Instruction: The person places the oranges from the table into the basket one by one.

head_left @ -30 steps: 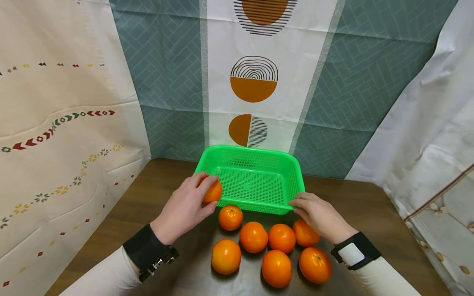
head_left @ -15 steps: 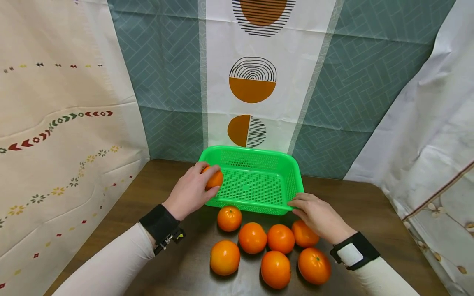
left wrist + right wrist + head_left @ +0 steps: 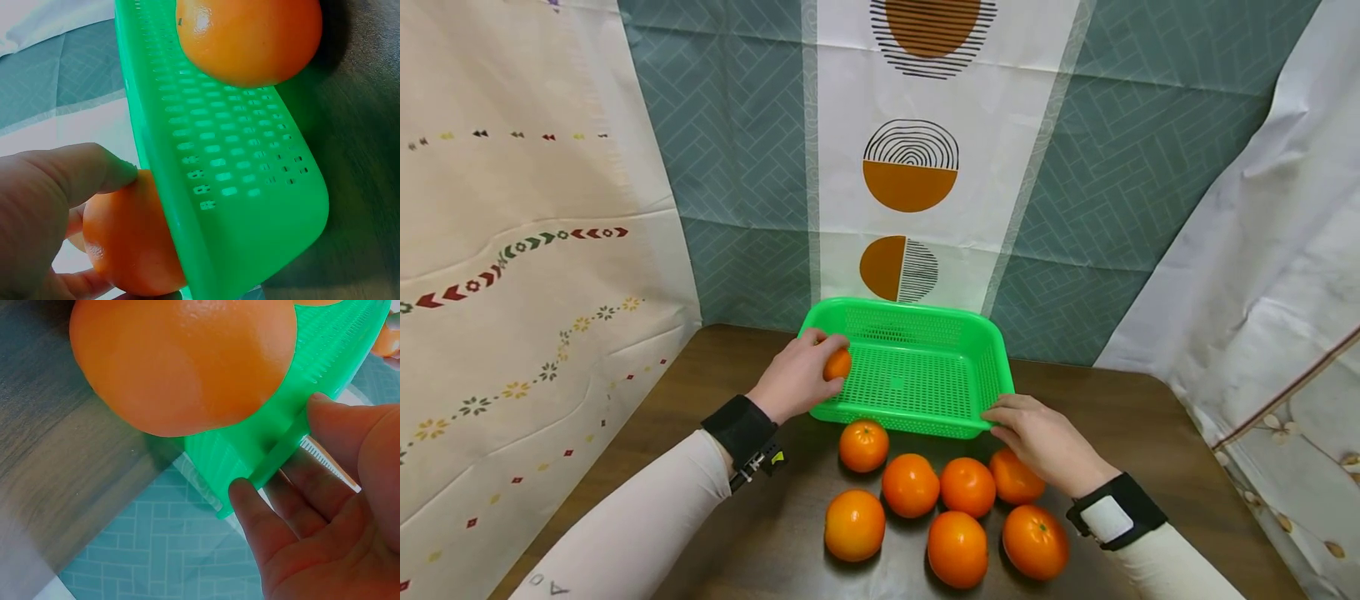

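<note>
Head view caught the left hand [image 3: 793,379] gripping an orange [image 3: 837,364] over the basket [image 3: 917,312] at nine o'clock, the right hand [image 3: 1037,437] pinching its rim; release seemed next.

Head view looks down over the whole table; both wrist views (very close) share the green basket [image 3: 910,371].

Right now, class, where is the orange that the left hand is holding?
In the head view, the orange sits in the left hand just inside the green basket at its left wall.
</note>
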The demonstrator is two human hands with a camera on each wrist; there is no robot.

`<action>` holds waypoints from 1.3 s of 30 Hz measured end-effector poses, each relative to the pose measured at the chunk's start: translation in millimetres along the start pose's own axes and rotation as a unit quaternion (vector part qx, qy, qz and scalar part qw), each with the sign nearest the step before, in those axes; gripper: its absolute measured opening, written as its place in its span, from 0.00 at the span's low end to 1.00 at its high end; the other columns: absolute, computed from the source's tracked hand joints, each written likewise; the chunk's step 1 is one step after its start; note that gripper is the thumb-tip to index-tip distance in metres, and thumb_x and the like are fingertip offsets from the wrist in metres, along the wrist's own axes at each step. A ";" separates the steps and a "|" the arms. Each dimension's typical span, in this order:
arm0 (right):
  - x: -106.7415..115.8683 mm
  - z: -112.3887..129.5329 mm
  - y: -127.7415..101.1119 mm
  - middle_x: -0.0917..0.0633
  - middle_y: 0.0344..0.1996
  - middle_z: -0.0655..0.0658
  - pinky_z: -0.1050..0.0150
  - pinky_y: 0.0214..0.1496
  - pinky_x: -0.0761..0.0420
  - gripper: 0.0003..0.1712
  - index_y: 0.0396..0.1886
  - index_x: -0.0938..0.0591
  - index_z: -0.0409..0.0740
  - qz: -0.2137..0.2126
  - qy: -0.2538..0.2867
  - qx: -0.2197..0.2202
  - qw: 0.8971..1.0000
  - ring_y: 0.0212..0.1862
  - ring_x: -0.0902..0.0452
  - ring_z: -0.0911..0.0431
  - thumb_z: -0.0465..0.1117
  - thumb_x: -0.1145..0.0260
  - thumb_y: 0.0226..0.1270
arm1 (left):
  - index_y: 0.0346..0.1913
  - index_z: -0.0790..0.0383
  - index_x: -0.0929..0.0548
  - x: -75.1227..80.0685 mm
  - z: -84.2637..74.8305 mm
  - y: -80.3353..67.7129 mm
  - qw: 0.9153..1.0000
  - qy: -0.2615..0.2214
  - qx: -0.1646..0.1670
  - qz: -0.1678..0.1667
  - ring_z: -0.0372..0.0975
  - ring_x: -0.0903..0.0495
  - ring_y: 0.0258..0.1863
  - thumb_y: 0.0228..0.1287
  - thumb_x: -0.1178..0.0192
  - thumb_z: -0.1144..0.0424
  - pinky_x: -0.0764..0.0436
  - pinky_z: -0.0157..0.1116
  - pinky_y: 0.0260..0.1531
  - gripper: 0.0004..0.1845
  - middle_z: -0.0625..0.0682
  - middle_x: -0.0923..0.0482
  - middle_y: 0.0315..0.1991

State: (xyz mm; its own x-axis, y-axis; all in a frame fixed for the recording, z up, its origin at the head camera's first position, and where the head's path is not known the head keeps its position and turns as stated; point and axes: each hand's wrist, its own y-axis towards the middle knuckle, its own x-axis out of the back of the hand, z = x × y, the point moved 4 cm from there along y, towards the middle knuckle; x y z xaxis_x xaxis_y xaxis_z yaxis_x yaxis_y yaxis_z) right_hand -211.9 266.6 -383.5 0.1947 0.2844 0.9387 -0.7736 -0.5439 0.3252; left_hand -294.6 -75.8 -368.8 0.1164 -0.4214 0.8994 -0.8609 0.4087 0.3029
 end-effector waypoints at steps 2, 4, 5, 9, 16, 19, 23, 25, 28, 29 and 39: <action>0.1 0.4 -0.2 0.16 0.49 0.47 0.53 0.54 0.19 0.15 0.49 0.12 0.45 -0.004 0.000 0.002 1.000 0.54 0.21 0.51 0.34 0.26 0.62 | 0.62 0.55 0.22 -1.8 -0.3 1.6 1.000 -0.002 0.000 0.005 0.49 0.26 0.40 0.58 0.32 0.60 0.23 0.43 0.36 0.27 0.60 0.27 0.51; 0.2 0.6 -0.3 0.16 0.49 0.46 0.53 0.54 0.18 0.15 0.49 0.12 0.45 -0.007 0.000 0.004 1.000 0.54 0.21 0.51 0.33 0.25 0.61 | 0.62 0.56 0.22 -3.9 -0.5 3.0 1.000 -0.001 0.000 0.010 0.48 0.26 0.39 0.58 0.32 0.60 0.23 0.43 0.36 0.27 0.59 0.27 0.50; 0.1 0.6 -0.4 0.16 0.49 0.46 0.53 0.54 0.18 0.16 0.49 0.12 0.45 -0.009 0.001 0.004 1.000 0.54 0.21 0.51 0.33 0.25 0.61 | 0.62 0.56 0.22 -4.9 -0.7 3.7 1.000 0.001 0.000 0.013 0.47 0.26 0.39 0.58 0.32 0.60 0.23 0.43 0.36 0.27 0.59 0.27 0.50; -0.8 -0.4 -0.3 0.16 0.49 0.47 0.54 0.54 0.18 0.15 0.48 0.12 0.46 -0.008 0.001 0.002 1.000 0.54 0.21 0.52 0.33 0.25 0.61 | 0.63 0.55 0.22 -8.6 -0.4 4.8 1.000 0.006 0.002 0.029 0.46 0.27 0.37 0.58 0.31 0.59 0.23 0.42 0.35 0.28 0.59 0.27 0.48; -1.8 -2.1 0.7 0.16 0.49 0.48 0.55 0.55 0.19 0.15 0.49 0.12 0.45 0.010 0.005 -0.006 1.000 0.54 0.22 0.53 0.34 0.26 0.63 | 0.62 0.57 0.22 -14.1 0.8 4.5 0.999 0.013 0.000 0.053 0.46 0.27 0.36 0.57 0.29 0.58 0.24 0.41 0.33 0.29 0.57 0.27 0.44; -1.7 -2.2 0.9 0.16 0.49 0.48 0.55 0.55 0.19 0.15 0.50 0.12 0.45 0.012 0.005 -0.008 1.000 0.55 0.22 0.53 0.34 0.26 0.62 | 0.61 0.57 0.21 -15.5 2.1 5.2 0.998 0.015 -0.003 0.055 0.46 0.28 0.36 0.57 0.28 0.58 0.25 0.41 0.32 0.28 0.57 0.27 0.43; -0.6 -2.4 1.0 0.16 0.49 0.49 0.55 0.55 0.19 0.15 0.50 0.12 0.46 0.014 0.005 -0.011 1.000 0.55 0.22 0.53 0.34 0.26 0.63 | 0.60 0.57 0.20 -17.5 3.8 7.2 0.998 0.017 -0.005 0.061 0.46 0.28 0.35 0.57 0.28 0.59 0.25 0.40 0.31 0.27 0.57 0.26 0.43; 0.1 -2.2 1.0 0.17 0.48 0.49 0.55 0.54 0.19 0.14 0.49 0.12 0.46 0.014 0.005 -0.013 1.000 0.54 0.22 0.53 0.35 0.26 0.63 | 0.60 0.58 0.20 -18.6 3.9 8.3 0.998 0.018 -0.005 0.065 0.46 0.28 0.36 0.57 0.28 0.59 0.24 0.41 0.32 0.27 0.57 0.26 0.43; 0.4 -1.7 0.9 0.17 0.47 0.50 0.55 0.54 0.18 0.14 0.49 0.12 0.46 0.011 0.006 -0.012 1.000 0.53 0.22 0.54 0.35 0.26 0.63 | 0.60 0.58 0.20 -20.6 3.7 9.9 0.997 0.020 -0.001 0.074 0.46 0.28 0.36 0.58 0.27 0.59 0.24 0.41 0.33 0.26 0.58 0.26 0.43; 0.6 -1.5 1.0 0.17 0.47 0.50 0.55 0.54 0.18 0.14 0.49 0.12 0.46 0.010 0.007 -0.011 1.000 0.53 0.22 0.54 0.35 0.26 0.63 | 0.60 0.58 0.20 -21.5 4.0 10.1 0.997 0.021 0.001 0.077 0.46 0.27 0.36 0.58 0.27 0.59 0.24 0.41 0.34 0.26 0.58 0.26 0.43; 0.1 -0.6 0.4 0.16 0.48 0.48 0.54 0.53 0.18 0.15 0.48 0.12 0.45 -0.002 0.004 0.001 1.000 0.53 0.21 0.52 0.34 0.25 0.61 | 0.59 0.59 0.19 -23.8 2.1 14.2 0.995 0.028 0.008 0.100 0.47 0.27 0.37 0.57 0.27 0.61 0.24 0.42 0.34 0.26 0.58 0.25 0.42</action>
State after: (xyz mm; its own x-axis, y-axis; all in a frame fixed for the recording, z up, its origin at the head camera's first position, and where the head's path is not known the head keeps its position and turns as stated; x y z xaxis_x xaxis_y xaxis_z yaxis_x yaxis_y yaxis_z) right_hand -212.6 266.8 -383.3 0.1926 0.2930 0.9365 -0.7720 -0.5439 0.3289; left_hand -310.7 -61.7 -386.6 -0.0306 -0.2880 0.9571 -0.8772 0.4669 0.1125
